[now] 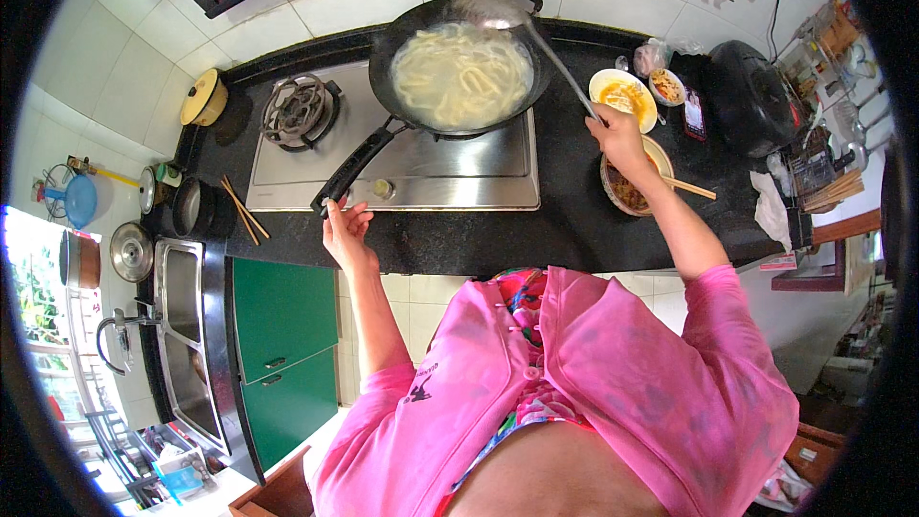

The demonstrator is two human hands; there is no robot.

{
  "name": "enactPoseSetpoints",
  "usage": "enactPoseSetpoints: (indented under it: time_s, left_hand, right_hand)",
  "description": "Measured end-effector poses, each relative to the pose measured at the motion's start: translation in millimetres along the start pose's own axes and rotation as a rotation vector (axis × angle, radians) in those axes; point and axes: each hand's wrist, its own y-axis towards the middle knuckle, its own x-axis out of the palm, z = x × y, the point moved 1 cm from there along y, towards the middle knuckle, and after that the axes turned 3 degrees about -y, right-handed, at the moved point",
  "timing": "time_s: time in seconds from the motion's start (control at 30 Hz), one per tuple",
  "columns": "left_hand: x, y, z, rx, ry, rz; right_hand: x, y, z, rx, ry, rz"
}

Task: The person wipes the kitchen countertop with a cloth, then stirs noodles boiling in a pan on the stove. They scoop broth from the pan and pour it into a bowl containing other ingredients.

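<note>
A long-handled metal ladle or strainer [560,64] is gripped in my right hand [621,140]. Its blurred head is over the far rim of a black wok [384,61] on the gas stove. Wide pale noodles [459,79] lie in cloudy liquid inside the wok. At the tip of the wok's black handle [355,166] is my left hand [350,233], its fingers loosely apart and not wrapped around the handle. Below my right forearm stands a bowl of dark sauce [623,194], partly hidden, with wooden chopsticks [689,187] across it.
A yellow-stained plate [607,79], a small food bowl [668,86] and a phone [694,113] sit right of the wok, beside a black appliance [750,97]. Left are a bare burner [300,111], a yellow pot [204,99], loose chopsticks [245,210] and a sink [179,294].
</note>
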Motion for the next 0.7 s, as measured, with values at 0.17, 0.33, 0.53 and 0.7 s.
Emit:
enactPoseSetpoints:
  time_s: [0.17,0.33,0.53,0.7]
  left_hand:
    - [1.7,-1.5,1.4,-0.011,0.003,0.019]
    - [1.9,-0.6,0.4,-0.023,-0.012,0.019]
    - [-0.2,2.2,-2.1,-0.027,-0.002,0.006]
    - [-2.1,3.4,-3.5,-0.030,0.007,-0.007]
  right_hand:
    - [9.0,-5.3,-4.2,0.474,0.520,0.126]
    - [26.4,-10.0,23.6,0.562,0.730,0.252]
    - [55.3,-31.3,58.9,0.715,0.833,0.168]
    - [79.1,-36.8,63.9,0.766,0.914,0.120]
